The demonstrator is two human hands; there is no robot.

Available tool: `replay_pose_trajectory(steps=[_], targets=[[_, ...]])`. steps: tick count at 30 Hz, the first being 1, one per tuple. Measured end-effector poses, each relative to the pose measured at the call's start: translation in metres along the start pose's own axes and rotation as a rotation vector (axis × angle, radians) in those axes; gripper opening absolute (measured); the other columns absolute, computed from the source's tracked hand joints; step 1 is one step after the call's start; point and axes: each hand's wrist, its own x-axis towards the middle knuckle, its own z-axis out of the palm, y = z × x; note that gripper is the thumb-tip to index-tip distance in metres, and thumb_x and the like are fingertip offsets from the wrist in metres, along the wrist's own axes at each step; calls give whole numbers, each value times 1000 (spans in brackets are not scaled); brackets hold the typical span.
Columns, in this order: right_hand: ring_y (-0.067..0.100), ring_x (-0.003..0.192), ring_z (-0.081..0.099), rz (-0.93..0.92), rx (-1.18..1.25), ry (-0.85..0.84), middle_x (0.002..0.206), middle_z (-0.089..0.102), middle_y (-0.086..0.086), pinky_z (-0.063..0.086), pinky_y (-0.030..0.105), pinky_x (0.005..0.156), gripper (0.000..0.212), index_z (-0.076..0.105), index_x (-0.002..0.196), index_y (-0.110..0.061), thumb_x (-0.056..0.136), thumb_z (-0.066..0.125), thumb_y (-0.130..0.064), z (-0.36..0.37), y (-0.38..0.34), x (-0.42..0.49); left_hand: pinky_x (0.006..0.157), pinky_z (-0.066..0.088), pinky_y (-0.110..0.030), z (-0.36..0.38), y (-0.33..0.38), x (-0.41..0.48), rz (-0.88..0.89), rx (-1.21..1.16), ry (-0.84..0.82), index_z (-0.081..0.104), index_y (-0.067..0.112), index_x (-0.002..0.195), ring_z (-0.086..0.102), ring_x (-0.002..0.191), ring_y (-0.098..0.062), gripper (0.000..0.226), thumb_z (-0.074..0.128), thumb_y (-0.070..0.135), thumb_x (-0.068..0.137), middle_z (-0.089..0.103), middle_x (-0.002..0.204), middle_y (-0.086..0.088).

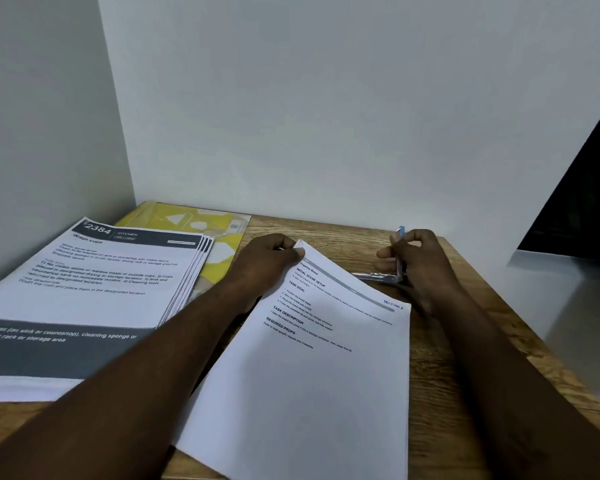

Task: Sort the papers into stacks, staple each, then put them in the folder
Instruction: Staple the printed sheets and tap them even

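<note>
Organize Bread stack at 6 o'clock: pinching its far corner with the left hand, gripping an apparent stapler in the right hand at 1 o'clock, needing edges squared before feeding that corner fully in, leaving the yellow folder at 11 o'clock.

My desk is wood, or a wood-look board, with the grain showing and a dull, slightly rough finish. The white stack is smooth matt paper. The printed stack is the same paper with flat grey ink bands. The folder is yellow plastic with a soft sheen (light catches its far edge). The stapler shows glossy bright metal and some blue plastic. The wall looks matt and painted.
</note>
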Motion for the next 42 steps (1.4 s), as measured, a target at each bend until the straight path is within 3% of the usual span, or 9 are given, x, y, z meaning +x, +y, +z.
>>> replay_pose_trajectory(steps=[5,11,17,24,26,30,37,40,42], targets=[[11,77,66,-169,-646,-220,82,76,-3,51,33,79,12,75,99,-27,91,83,-31,-13,12,1,102,55,-54,-3,5,-4,17,83,-24,73,28,79,76,101,-31,18,72,45,84,80,98,-3],[13,82,55,-210,-857,-173,88,60,-9,40,27,68,26,61,80,-31,86,86,-36,-9,12,1,98,57,-55,-4,9,-7,-40,57,-48,73,20,85,74,89,-24,25,76,44,91,80,100,-10],[26,83,57,-237,-1035,-114,82,62,0,38,28,64,19,60,87,-12,89,78,-19,-7,9,1,86,62,-49,-14,19,-13,-171,8,-157,75,1,103,78,90,-38,10,73,7,96,80,100,-19],[26,94,63,-191,-781,57,96,70,2,47,33,73,15,55,95,-17,98,68,-25,-8,6,0,96,59,-60,-15,18,-12,-191,8,-124,76,-1,101,75,102,-46,10,74,6,95,80,102,-20],[25,98,71,-156,-565,64,97,77,-2,58,46,85,17,52,88,-23,96,67,-25,-9,6,-1,96,60,-60,-15,18,-13,-193,-6,-125,76,-2,104,76,101,-45,11,73,4,95,80,102,-20],[32,91,71,-53,-293,53,109,76,6,63,62,79,22,52,87,-28,100,69,-21,-5,1,-6,88,63,-54,-12,19,-16,-198,-48,-131,75,0,106,77,90,-38,12,70,0,96,80,101,-20],[42,121,67,189,350,-10,116,60,22,66,35,67,36,40,79,-11,100,49,16,0,-9,-9,90,62,-59,-11,20,-17,-199,-28,-107,76,-2,105,77,95,-43,11,71,2,95,80,98,-19],[42,117,69,216,452,-64,90,73,18,67,43,80,43,36,75,-14,98,42,23,4,-9,-12,89,63,-57,-9,21,-18,-200,-19,-115,74,-4,107,78,87,-37,13,71,2,95,80,98,-19],[42,113,73,217,468,-105,101,77,26,66,41,81,45,36,70,-14,96,42,23,6,-7,-13,88,63,-54,-9,21,-18,-199,-15,-123,75,0,103,78,84,-34,8,71,2,96,81,97,-17]])
